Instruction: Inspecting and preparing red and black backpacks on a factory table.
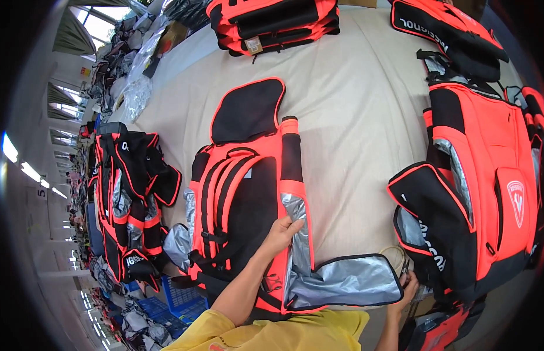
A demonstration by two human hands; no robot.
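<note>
Yellow shirt (283, 336) of the wearer lies nearest the camera, at the lower end of the central backpack (239, 216), which serves as landmark. Central backpack: coral and black, lying on the cloth-covered table (365, 111), shoulder straps (212, 199) facing up, black top flap (248, 111) folded open at its far end. Silver-lined side flap (351, 281) is spread out to the right from its lower right corner.

Left hand (282, 234): thumb and fingers pinch the silver-lined edge on the right side of the central backpack.

Right hand (409, 286): fingers curled, well right of the central backpack, just beside the outer end of the side flap and near a pale cord loop (394, 247). Cannot tell what, if anything, it grips.

Surroundings, all relative to the central backpack: black-and-coral bags (131, 205) at left; large coral backpack (488, 193) at right; another coral-and-black bag (453, 35) beyond that one, far right; stacked bags (277, 29) beyond its far end; clear plastic (136, 96) beyond and left; blue crate (184, 301) below its lower left corner.
</note>
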